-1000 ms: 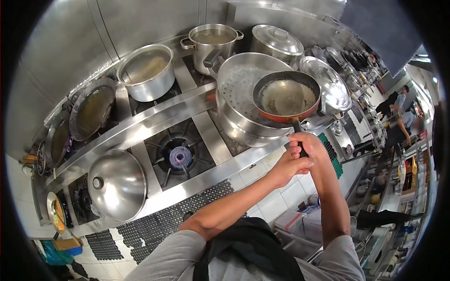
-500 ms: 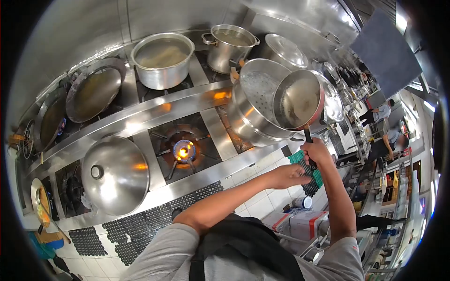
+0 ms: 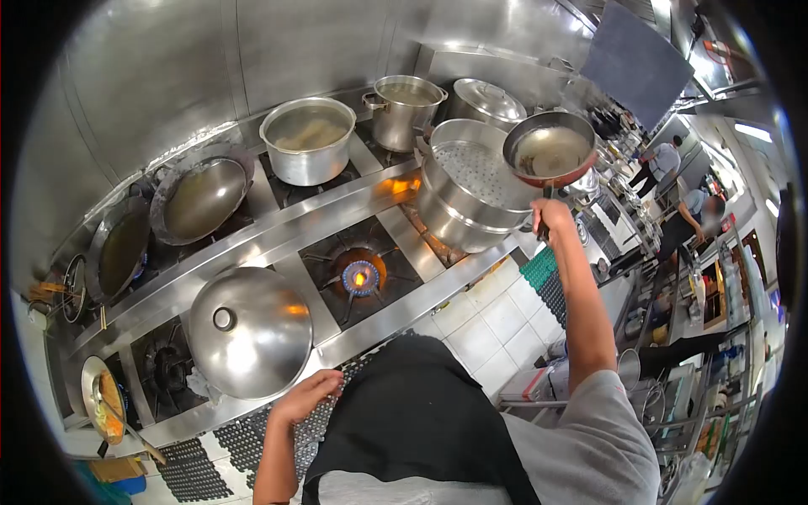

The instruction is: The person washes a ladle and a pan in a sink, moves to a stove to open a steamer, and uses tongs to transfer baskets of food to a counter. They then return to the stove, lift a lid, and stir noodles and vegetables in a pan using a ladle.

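My right hand [image 3: 552,219] is closed round the black handle of a red-sided frying pan [image 3: 553,150], held up beside and partly over the rim of a large perforated steamer pot [image 3: 473,187]. A thin layer of something pale shows inside the pan. My left hand [image 3: 311,396] is low, near the stove's front edge, with nothing visible in it and its fingers partly curled but apart. Close to it, a big domed steel lid [image 3: 250,332] covers part of the stove. A lit burner [image 3: 361,278] lies between the lid and the steamer.
Two pots [image 3: 308,139] [image 3: 406,114] of liquid and two dark woks [image 3: 202,200] [image 3: 119,248] stand along the back. A small pan [image 3: 104,399] of food is at the far left. Two people [image 3: 662,160] [image 3: 695,215] stand at the right, beyond shelving.
My left hand has moved away from the pan handle, down and to the left. My right hand still holds the frying pan, now higher in view. The whole view has shifted.
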Action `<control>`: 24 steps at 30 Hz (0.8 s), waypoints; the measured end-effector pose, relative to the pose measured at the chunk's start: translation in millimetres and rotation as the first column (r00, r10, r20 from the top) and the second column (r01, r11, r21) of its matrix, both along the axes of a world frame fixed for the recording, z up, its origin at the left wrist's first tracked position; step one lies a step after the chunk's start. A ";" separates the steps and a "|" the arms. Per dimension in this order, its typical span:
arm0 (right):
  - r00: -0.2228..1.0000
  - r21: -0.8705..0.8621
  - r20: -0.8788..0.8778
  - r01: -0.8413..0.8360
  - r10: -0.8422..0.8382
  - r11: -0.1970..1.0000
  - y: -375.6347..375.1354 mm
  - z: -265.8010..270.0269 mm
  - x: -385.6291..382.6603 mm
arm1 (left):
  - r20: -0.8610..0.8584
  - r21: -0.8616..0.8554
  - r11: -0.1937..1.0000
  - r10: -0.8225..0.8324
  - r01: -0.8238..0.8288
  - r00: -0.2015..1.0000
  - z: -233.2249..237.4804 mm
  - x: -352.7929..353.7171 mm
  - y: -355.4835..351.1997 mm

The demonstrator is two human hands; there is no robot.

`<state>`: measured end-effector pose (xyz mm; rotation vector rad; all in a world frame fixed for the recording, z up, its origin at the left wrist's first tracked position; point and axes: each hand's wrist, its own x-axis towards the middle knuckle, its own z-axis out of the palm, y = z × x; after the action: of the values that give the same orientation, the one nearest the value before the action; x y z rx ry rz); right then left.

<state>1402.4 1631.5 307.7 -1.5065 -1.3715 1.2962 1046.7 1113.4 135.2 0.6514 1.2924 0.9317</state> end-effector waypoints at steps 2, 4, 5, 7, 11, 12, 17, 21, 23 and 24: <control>0.925 -0.186 -0.379 -0.060 -0.015 0.981 -31.1 17.2 -7.2 | -0.041 0.058 0.993 0.103 -0.101 0.994 3.9 -25.0 -25.5; 0.801 -0.252 -0.597 -0.147 -0.034 0.956 -70.8 27.9 -15.3 | -0.138 0.148 0.949 0.298 -0.277 0.945 34.0 -48.1 -35.3; 0.784 -0.251 -0.621 -0.208 0.008 0.945 -93.7 26.3 -16.9 | -0.217 0.184 0.900 0.430 -0.396 0.876 32.3 -65.2 -39.7; 0.734 -0.235 -0.674 -0.324 0.086 0.917 -137.7 19.1 -16.9 | -0.486 0.312 0.799 0.599 -0.514 0.636 34.4 -98.9 -40.4; 0.778 -0.155 -0.569 -0.419 0.266 0.895 -220.2 -18.6 -35.8 | -0.789 0.522 0.740 0.608 -0.423 0.089 18.4 -152.5 -42.0; 0.814 -0.188 -0.495 -0.443 0.305 0.877 -236.0 -30.1 -44.9 | -0.713 0.543 0.698 0.677 -0.466 0.182 3.2 -167.1 -42.2; 0.764 -0.325 -0.478 -0.612 0.434 0.721 -285.1 -126.7 -97.6 | -0.641 0.358 0.792 0.593 -0.494 0.487 33.9 -131.2 -39.4; 0.773 -0.349 -0.476 -0.604 0.420 0.716 -296.1 -209.3 -133.1 | -0.676 0.191 0.870 0.453 -0.454 0.582 37.9 -109.9 -60.4; 0.785 -0.358 -0.454 -0.594 0.422 0.720 -291.7 -236.0 -142.5 | -0.673 0.119 0.883 0.408 -0.454 0.617 33.6 -103.6 -78.8; 0.793 -0.363 -0.438 -0.587 0.423 0.724 -289.0 -246.1 -146.5 | -0.673 0.133 0.889 0.405 -0.438 0.618 32.5 -102.3 -87.5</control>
<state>1255.9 1342.5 61.6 -1.1399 -1.3465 2.2811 944.3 1025.9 167.8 0.6991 2.2144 1.0779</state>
